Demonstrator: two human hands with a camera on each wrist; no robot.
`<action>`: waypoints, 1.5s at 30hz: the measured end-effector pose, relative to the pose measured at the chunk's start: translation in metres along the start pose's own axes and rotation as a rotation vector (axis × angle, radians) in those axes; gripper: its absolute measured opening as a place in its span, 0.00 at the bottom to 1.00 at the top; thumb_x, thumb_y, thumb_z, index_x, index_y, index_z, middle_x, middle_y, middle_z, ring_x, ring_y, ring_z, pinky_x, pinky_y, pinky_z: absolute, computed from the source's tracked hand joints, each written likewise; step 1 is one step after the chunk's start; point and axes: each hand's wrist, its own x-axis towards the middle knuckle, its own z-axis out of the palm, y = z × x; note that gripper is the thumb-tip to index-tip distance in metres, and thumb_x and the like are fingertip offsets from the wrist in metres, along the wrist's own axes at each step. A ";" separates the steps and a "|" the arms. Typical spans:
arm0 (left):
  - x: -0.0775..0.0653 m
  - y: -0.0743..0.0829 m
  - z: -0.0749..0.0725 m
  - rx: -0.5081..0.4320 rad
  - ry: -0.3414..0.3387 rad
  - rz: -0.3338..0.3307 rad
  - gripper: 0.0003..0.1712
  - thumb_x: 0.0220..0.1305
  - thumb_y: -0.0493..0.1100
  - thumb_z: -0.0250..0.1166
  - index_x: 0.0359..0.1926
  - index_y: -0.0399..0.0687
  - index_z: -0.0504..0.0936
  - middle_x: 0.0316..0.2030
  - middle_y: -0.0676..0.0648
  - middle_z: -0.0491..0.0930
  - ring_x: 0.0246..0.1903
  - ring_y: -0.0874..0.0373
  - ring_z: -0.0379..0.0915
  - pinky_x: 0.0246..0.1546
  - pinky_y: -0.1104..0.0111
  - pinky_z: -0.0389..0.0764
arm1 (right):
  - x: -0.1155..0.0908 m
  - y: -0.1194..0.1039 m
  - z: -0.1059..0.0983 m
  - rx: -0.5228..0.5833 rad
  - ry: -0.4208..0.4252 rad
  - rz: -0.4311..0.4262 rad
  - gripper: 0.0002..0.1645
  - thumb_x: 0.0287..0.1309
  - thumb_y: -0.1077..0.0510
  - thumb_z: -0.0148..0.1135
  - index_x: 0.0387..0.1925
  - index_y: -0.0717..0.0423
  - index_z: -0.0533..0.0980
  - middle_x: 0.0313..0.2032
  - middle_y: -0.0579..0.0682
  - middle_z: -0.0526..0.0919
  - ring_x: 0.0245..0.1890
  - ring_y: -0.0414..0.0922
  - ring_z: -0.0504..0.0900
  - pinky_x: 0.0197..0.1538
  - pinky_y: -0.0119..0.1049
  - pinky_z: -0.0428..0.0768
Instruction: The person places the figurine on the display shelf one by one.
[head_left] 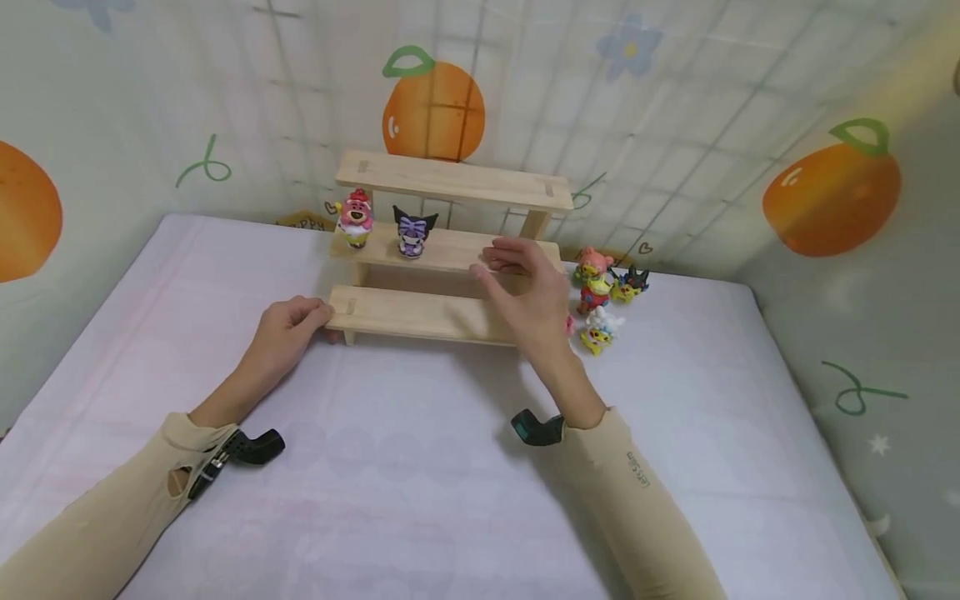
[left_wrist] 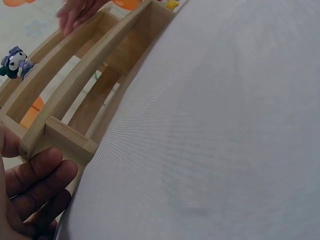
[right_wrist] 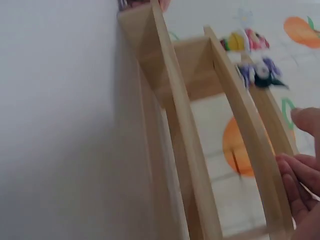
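Observation:
A three-tier wooden display shelf (head_left: 420, 315) stands on the table, its tiers stepping up toward the back. My left hand (head_left: 283, 333) grips the left end of the lowest tier; in the left wrist view its fingers (left_wrist: 42, 172) lie against the end of the wood. On the middle tier, a pink bear figurine (head_left: 356, 218) with a red hat is at the left end, beside a figurine with a black hood and purple bow (head_left: 412, 233). Over that tier's right part, my right hand (head_left: 536, 304) has thumb and fingers apart, fingertips near the edge, nothing visible between them.
Several small figurines stand close together right of the shelf, among them a pink one (head_left: 592, 262), a yellow and white one (head_left: 597, 333) and a black-eared one (head_left: 632, 283). A white cloth (head_left: 420, 500) covers the table. Behind hangs a curtain printed with oranges (head_left: 442, 112).

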 end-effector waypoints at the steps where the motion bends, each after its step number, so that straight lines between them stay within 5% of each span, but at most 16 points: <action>1: 0.000 0.000 0.000 0.003 0.001 0.001 0.20 0.78 0.47 0.57 0.38 0.38 0.88 0.35 0.41 0.85 0.39 0.55 0.69 0.44 0.68 0.67 | -0.001 0.002 -0.006 0.003 0.027 0.001 0.24 0.61 0.54 0.77 0.54 0.62 0.81 0.46 0.52 0.92 0.44 0.46 0.89 0.54 0.42 0.83; 7: -0.001 0.000 -0.003 -0.005 -0.003 -0.015 0.21 0.79 0.48 0.57 0.38 0.37 0.87 0.36 0.40 0.85 0.40 0.55 0.69 0.45 0.67 0.66 | -0.005 -0.004 -0.040 -0.055 0.154 0.013 0.18 0.63 0.65 0.73 0.51 0.70 0.80 0.44 0.63 0.90 0.43 0.58 0.88 0.52 0.47 0.82; 12: -0.002 0.000 -0.003 -0.006 -0.009 -0.026 0.21 0.79 0.48 0.56 0.39 0.36 0.88 0.37 0.38 0.85 0.41 0.53 0.69 0.46 0.66 0.66 | -0.009 -0.006 -0.069 -0.134 0.212 0.055 0.16 0.64 0.67 0.70 0.52 0.69 0.80 0.46 0.66 0.90 0.46 0.61 0.87 0.55 0.33 0.80; 22: -0.001 0.002 -0.005 0.007 0.000 -0.018 0.20 0.79 0.47 0.56 0.38 0.37 0.87 0.37 0.38 0.85 0.41 0.53 0.69 0.46 0.66 0.66 | -0.017 0.059 -0.129 -0.265 0.350 0.185 0.17 0.69 0.57 0.68 0.54 0.61 0.82 0.47 0.53 0.91 0.44 0.28 0.83 0.56 0.29 0.79; 27: -0.003 0.004 -0.007 0.008 0.002 -0.013 0.21 0.79 0.47 0.56 0.38 0.36 0.88 0.37 0.37 0.85 0.42 0.53 0.69 0.47 0.66 0.66 | -0.016 0.084 -0.145 -0.273 0.416 0.313 0.18 0.67 0.57 0.68 0.56 0.56 0.83 0.50 0.53 0.91 0.46 0.36 0.86 0.57 0.32 0.81; 33: -0.002 0.004 -0.008 0.006 0.005 -0.006 0.21 0.79 0.47 0.56 0.38 0.36 0.88 0.38 0.38 0.85 0.42 0.53 0.69 0.47 0.67 0.66 | -0.020 0.112 -0.151 -0.276 0.296 0.454 0.28 0.64 0.54 0.73 0.64 0.54 0.78 0.59 0.52 0.86 0.60 0.47 0.82 0.65 0.40 0.78; 38: -0.003 0.003 -0.006 -0.016 -0.007 -0.020 0.20 0.79 0.47 0.57 0.41 0.35 0.88 0.37 0.37 0.86 0.43 0.53 0.71 0.48 0.68 0.67 | -0.022 0.128 -0.149 -0.228 0.159 0.479 0.35 0.65 0.57 0.71 0.71 0.54 0.73 0.68 0.55 0.79 0.70 0.50 0.76 0.72 0.47 0.73; 45: -0.002 0.000 -0.001 -0.023 -0.010 -0.027 0.20 0.79 0.46 0.57 0.43 0.35 0.88 0.35 0.39 0.86 0.43 0.53 0.72 0.49 0.67 0.68 | -0.026 0.148 -0.153 -0.171 0.032 0.546 0.40 0.70 0.57 0.67 0.78 0.53 0.63 0.73 0.61 0.73 0.72 0.58 0.74 0.72 0.49 0.72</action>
